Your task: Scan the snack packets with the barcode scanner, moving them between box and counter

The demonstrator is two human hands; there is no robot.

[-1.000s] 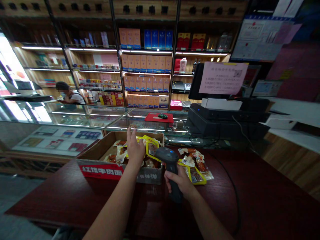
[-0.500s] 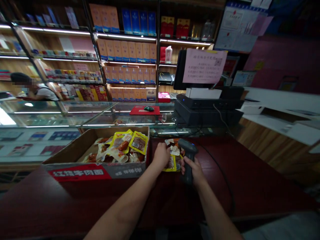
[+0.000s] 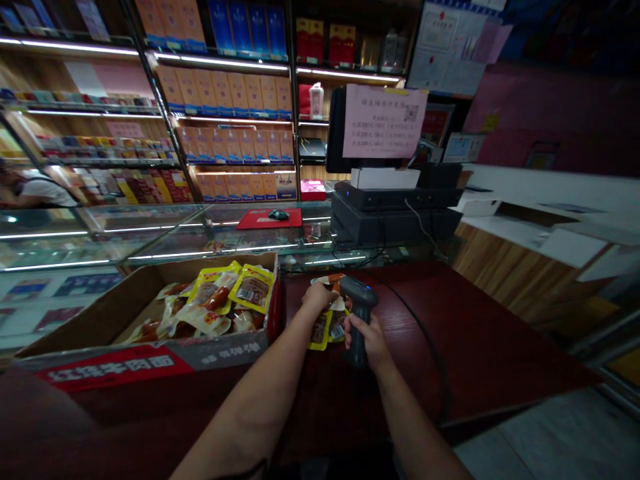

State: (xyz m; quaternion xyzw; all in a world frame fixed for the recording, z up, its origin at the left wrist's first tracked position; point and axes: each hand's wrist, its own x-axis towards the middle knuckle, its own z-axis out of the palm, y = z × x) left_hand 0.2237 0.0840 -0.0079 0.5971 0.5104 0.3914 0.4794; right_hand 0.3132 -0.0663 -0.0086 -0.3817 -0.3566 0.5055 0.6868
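My right hand (image 3: 374, 339) is wrapped round the handle of a dark barcode scanner (image 3: 358, 291), its head tilted toward the left. Close beside it, my left hand (image 3: 317, 298) is closed on a snack packet (image 3: 330, 279) with an orange-brown filling; its fingertips are partly hidden. Under and in front of that hand, yellow-edged snack packets (image 3: 320, 332) lie on the dark red table. To the left stands an open cardboard box (image 3: 227, 353) holding several yellow and clear snack packets (image 3: 253, 288). The scanner's cable (image 3: 433, 343) curves over the table on the right.
Behind the table (image 3: 495, 333) runs a glass counter (image 3: 170, 233) with a mouse (image 3: 279, 215) on a red mat. A monitor with a pink notice (image 3: 385, 123) stands on a dark cash drawer (image 3: 395, 223). Stocked shelves line the back; a person (image 3: 43, 191) is at far left.
The view has turned to the right, so the box and shelves sit further left. My left hand now grips a packet beside the scanner, which my right hand still holds.
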